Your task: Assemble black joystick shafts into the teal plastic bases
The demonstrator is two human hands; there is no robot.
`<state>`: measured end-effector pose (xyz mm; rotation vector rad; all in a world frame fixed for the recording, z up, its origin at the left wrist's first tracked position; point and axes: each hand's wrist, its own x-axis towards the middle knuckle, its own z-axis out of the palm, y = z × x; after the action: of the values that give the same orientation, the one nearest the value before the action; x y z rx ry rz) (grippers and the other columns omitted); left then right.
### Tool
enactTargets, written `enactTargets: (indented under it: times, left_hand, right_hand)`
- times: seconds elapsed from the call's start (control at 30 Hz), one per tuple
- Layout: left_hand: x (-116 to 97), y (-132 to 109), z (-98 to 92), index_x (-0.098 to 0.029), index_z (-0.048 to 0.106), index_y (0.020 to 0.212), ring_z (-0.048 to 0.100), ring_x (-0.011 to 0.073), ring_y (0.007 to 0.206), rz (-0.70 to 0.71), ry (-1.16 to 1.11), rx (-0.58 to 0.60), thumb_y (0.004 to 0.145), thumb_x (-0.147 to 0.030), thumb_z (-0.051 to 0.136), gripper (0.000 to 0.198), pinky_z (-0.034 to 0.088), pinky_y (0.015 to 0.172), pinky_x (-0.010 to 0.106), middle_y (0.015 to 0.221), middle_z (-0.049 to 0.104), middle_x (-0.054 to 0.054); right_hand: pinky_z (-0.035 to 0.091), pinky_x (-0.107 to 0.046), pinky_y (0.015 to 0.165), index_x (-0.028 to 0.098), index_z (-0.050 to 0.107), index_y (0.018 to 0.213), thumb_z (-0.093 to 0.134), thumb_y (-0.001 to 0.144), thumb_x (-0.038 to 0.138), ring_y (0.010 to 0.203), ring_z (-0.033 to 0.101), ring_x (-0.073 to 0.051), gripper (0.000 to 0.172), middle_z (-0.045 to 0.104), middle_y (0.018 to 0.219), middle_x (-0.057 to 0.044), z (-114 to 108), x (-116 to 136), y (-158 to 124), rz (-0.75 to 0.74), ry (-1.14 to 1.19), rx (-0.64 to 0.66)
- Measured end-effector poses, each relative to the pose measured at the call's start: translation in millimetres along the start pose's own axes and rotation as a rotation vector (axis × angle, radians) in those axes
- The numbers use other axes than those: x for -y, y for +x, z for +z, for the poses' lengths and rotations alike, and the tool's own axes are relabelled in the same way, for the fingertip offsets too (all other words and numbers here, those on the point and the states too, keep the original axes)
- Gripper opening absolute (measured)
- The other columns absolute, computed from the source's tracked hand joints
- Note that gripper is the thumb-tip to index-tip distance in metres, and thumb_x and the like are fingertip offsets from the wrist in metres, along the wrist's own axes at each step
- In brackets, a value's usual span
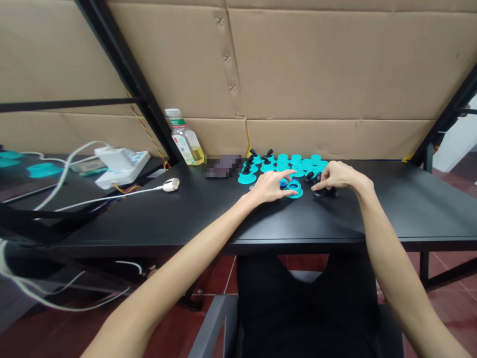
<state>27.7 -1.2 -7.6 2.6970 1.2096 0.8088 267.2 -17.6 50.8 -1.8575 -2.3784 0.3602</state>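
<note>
My left hand [269,187] reaches over the table with thumb and forefinger apart. A teal ring-shaped part [294,189] with a flared base stands at its thumb tip, and a small blue piece [283,183] shows between the fingers. My right hand [338,177] is closed in a pinch just above several small black parts [318,193]. Whether anything is between its fingertips cannot be made out. Behind both hands are several teal parts [296,159]. On the left, some teal bases [247,179] carry black knob-like tops.
The black table [179,219] meets a cardboard-lined back [316,69]. A drink bottle [186,139] leans at the back, beside a dark blurred object [223,166]. Further left lie a white cable plug [171,185] and a power strip [124,171]. A black frame post [119,59] slants upward.
</note>
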Motion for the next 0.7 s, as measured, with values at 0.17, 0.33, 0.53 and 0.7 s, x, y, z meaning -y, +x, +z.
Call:
enactTargets:
  times: [0.17,0.33,0.53,0.7]
  left_hand:
    - [0,0,0.4,-0.025,0.051,0.135,0.067,0.0207,0.081,0.0,-0.102,0.015,0.069,-0.055,0.072,0.075,0.047,0.067,0.027,0.104,0.073,0.003]
    - [-1,1,0.5,-0.023,0.046,0.139,0.067,0.0201,0.08,-0.021,-0.19,0.072,0.07,-0.052,0.073,0.08,0.049,0.074,0.03,0.108,0.071,0.005]
    - [-3,1,0.5,-0.021,0.036,0.145,0.067,0.018,0.073,-0.071,-0.258,0.127,0.071,-0.049,0.072,0.087,0.05,0.074,0.031,0.114,0.069,0.007]
    - [-5,1,0.5,-0.019,0.014,0.152,0.064,0.015,0.059,-0.094,-0.291,0.124,0.071,-0.047,0.072,0.103,0.049,0.07,0.031,0.114,0.068,0.009]
  right_hand:
    - [0.034,-0.027,0.054,0.019,0.066,0.058,0.072,0.068,0.039,0.056,0.053,-0.014,0.023,0.063,0.06,-0.002,5,11,0,0.016,-0.078,-0.064]
    - [0.037,-0.025,0.058,0.018,0.068,0.072,0.063,0.072,0.028,0.064,0.057,-0.014,0.012,0.067,0.072,-0.002,3,17,-2,-0.175,0.061,-0.252]
    - [0.041,-0.025,0.06,0.017,0.067,0.081,0.059,0.077,0.026,0.056,0.057,-0.011,0.013,0.07,0.08,-0.003,13,30,0,-0.361,0.26,-0.235]
    - [0.04,-0.024,0.06,0.016,0.069,0.081,0.06,0.074,0.018,0.059,0.059,-0.011,0.011,0.07,0.079,-0.003,23,34,7,-0.399,0.226,-0.21]
